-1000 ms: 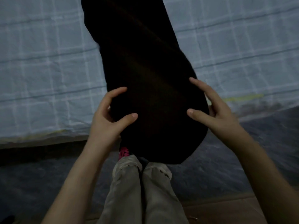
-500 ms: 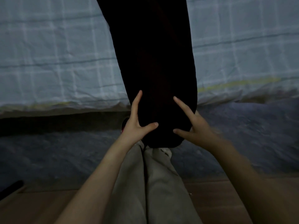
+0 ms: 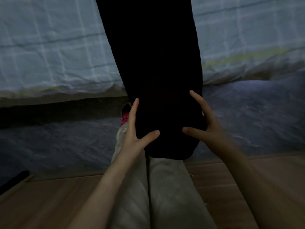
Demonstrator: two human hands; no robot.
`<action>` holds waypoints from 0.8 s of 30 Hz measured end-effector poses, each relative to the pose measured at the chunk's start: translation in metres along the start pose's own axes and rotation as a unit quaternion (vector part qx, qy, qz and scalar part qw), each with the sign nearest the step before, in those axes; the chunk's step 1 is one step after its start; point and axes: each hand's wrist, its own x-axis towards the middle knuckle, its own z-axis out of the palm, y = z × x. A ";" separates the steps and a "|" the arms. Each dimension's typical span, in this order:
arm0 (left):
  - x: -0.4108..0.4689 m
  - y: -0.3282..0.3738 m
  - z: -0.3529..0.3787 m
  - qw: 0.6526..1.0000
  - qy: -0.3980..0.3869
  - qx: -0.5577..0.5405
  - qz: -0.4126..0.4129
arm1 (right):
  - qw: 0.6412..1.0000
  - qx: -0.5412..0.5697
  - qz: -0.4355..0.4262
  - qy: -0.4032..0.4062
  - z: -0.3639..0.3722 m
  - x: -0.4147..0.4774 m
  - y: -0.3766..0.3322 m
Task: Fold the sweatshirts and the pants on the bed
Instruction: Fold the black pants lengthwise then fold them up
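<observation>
A long black garment [image 3: 155,66], too dark to tell apart as pants or a sweatshirt, lies across the checked light-blue bedsheet [image 3: 54,52]. Its near end hangs over the bed's edge above my knees. My left hand [image 3: 133,129] grips the garment's left edge, thumb on top and fingers stretched along the side. My right hand [image 3: 203,126] holds the right edge the same way. The hands face each other across the cloth's width. The garment's far end runs out of view at the top.
A dark blue quilted cover [image 3: 255,113] drapes down the side of the bed. My legs in light grey trousers [image 3: 156,187] stand against it, and a pink and black shoe [image 3: 125,115] shows beside my left hand. Below is wooden floor [image 3: 49,204].
The garment's end has been drawn toward me over the bed's edge. Both hands moved closer together and lower, narrowing the cloth between them. My view has tilted down.
</observation>
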 end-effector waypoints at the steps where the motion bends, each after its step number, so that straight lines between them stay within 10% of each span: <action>1: -0.006 0.002 0.001 1.000 -0.007 0.009 -0.006 | 1.000 -0.004 0.004 0.005 0.001 -0.004 -0.003; 24: -0.116 0.221 -0.009 0.993 0.039 -0.032 0.104 | 0.987 -0.002 -0.095 0.130 0.029 -0.106 -0.203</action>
